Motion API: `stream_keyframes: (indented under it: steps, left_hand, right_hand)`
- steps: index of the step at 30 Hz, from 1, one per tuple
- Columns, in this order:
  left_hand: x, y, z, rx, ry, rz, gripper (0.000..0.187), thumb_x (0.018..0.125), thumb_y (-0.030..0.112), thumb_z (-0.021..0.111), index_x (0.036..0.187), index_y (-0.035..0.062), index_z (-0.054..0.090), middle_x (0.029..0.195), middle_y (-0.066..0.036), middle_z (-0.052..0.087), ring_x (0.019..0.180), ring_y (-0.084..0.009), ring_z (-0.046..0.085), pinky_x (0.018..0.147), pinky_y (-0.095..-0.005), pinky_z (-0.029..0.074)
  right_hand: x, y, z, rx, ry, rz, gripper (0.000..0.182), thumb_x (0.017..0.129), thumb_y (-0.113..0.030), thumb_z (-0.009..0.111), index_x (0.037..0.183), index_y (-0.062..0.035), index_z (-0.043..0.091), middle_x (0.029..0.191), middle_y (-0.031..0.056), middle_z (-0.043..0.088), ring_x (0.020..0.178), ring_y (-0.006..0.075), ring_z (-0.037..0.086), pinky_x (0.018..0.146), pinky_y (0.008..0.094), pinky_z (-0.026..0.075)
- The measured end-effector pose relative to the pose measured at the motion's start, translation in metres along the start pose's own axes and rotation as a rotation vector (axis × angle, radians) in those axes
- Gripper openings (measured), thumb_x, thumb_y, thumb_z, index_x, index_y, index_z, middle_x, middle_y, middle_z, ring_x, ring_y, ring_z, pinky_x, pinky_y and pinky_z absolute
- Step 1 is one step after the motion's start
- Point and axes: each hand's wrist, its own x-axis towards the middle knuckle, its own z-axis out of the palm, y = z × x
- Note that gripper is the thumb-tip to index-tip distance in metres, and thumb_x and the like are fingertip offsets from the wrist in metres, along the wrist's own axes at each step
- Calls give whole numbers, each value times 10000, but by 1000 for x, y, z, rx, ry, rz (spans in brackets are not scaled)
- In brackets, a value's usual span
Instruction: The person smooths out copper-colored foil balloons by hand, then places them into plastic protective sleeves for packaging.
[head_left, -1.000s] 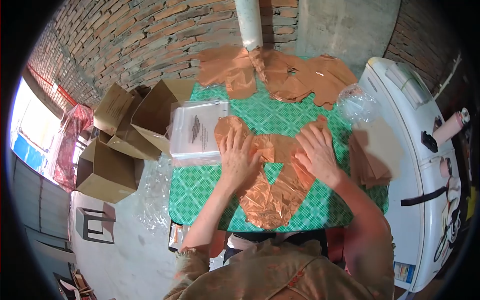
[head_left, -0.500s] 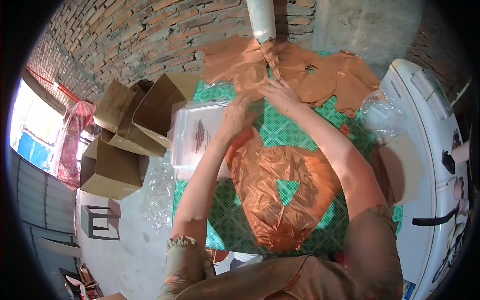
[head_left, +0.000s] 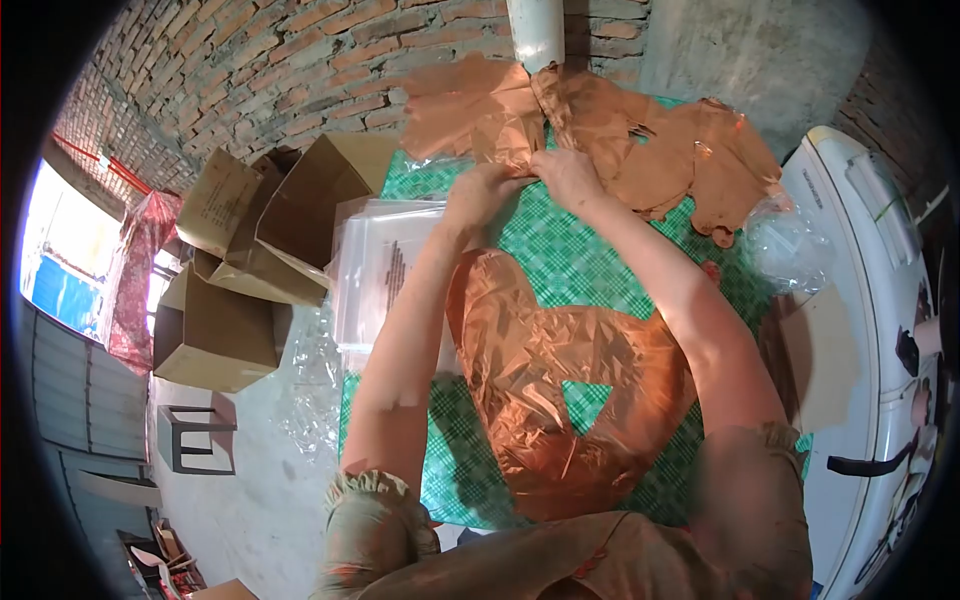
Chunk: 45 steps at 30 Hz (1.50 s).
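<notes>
Both my left hand point(head_left: 478, 195) and my right hand point(head_left: 568, 178) reach to the back of the table, their fingertips almost meeting. Between them they pinch the near edge of a thin copper-coloured foil piece point(head_left: 508, 135), which looks like a flat foil balloon. My fingers partly cover the pinched spot. Closer to my body lies a crinkled copper foil shape point(head_left: 540, 400) with a triangular hole, like a deflated letter A balloon. More flat foil pieces point(head_left: 660, 160) overlap at the back right.
The table has a green checked cover point(head_left: 590, 265). Clear plastic bags point(head_left: 375, 275) lie at its left, a crumpled clear bag point(head_left: 790, 245) at its right. Open cardboard boxes point(head_left: 225, 330) and a small stool point(head_left: 190, 440) stand left. A white appliance point(head_left: 850, 300) borders the right side.
My hands have come closer together, and my right fingers have closed on the foil's near edge. The view has shifted slightly. The A-shaped foil still lies near my body.
</notes>
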Motion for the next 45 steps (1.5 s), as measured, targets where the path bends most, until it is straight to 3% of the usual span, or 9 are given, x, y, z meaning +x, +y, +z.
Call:
stream_keyframes:
  steps: [10, 13, 19, 23, 26, 29, 34, 41, 45]
  left_hand:
    - [8, -22, 12, -167, 130, -134, 255, 956, 261, 671, 1053, 38, 747, 875, -153, 745, 786, -243, 713, 741, -354, 539]
    - [7, -17, 9, -156, 133, -174, 255, 950, 267, 677, 1040, 41, 752, 869, -148, 745, 772, -229, 706, 732, -350, 534]
    - [7, -16, 4, -165, 114, -212, 254, 930, 281, 713, 1020, 49, 766, 858, -115, 758, 750, -185, 702, 726, -333, 532]
    - [9, -18, 6, -298, 92, -258, 225, 904, 258, 754, 990, 52, 778, 824, -67, 766, 717, -144, 692, 708, -310, 525]
    - [8, -19, 5, -265, 78, -265, 264, 845, 307, 746, 956, 69, 776, 834, -114, 754, 765, -251, 712, 735, -371, 533]
    - [11, -22, 7, -172, 80, -280, 209, 886, 242, 776, 957, 45, 777, 796, -48, 766, 696, -120, 686, 676, -302, 511]
    - [15, -28, 11, -175, 79, -286, 188, 875, 199, 790, 938, 24, 763, 780, -48, 762, 690, -105, 702, 663, -277, 519]
    - [12, -24, 11, -260, 98, -289, 166, 883, 172, 787, 904, 12, 752, 771, -40, 761, 685, -92, 709, 651, -261, 524]
    - [10, -17, 8, -245, 120, -294, 287, 909, 298, 755, 903, 11, 755, 764, -84, 749, 703, -120, 705, 654, -300, 521]
  right_hand:
    - [4, 3, -14, 204, 46, -76, 184, 877, -229, 685, 926, -52, 681, 822, 153, 707, 821, 379, 679, 727, 487, 521]
    - [3, 6, -12, 429, -69, 248, 173, 886, -224, 691, 933, -57, 693, 832, 149, 708, 825, 358, 677, 727, 467, 518]
    - [4, 10, -2, 337, 46, 151, 199, 896, -248, 707, 884, -50, 704, 818, 147, 700, 783, 321, 680, 703, 439, 512]
    - [8, 2, -3, 387, 7, 278, 184, 864, -217, 747, 880, -43, 688, 786, 123, 685, 761, 277, 669, 700, 410, 507]
    - [9, -3, -3, 448, 13, 340, 174, 847, -176, 772, 903, -43, 675, 795, 91, 676, 765, 224, 655, 700, 376, 507]
    - [13, 3, 8, 652, 5, 392, 173, 851, -147, 776, 934, -42, 666, 828, 60, 675, 793, 175, 645, 719, 345, 514]
    - [19, 11, 4, 880, -99, 515, 168, 876, -149, 756, 988, -44, 688, 897, 51, 707, 836, 146, 656, 759, 325, 528]
    - [22, 2, -3, 599, -80, 505, 204, 851, -217, 774, 906, -25, 728, 901, 120, 732, 823, 202, 687, 746, 355, 531]
    - [24, 1, 1, 546, -14, 461, 249, 839, -250, 779, 879, -10, 723, 830, 101, 720, 784, 212, 680, 742, 361, 530]
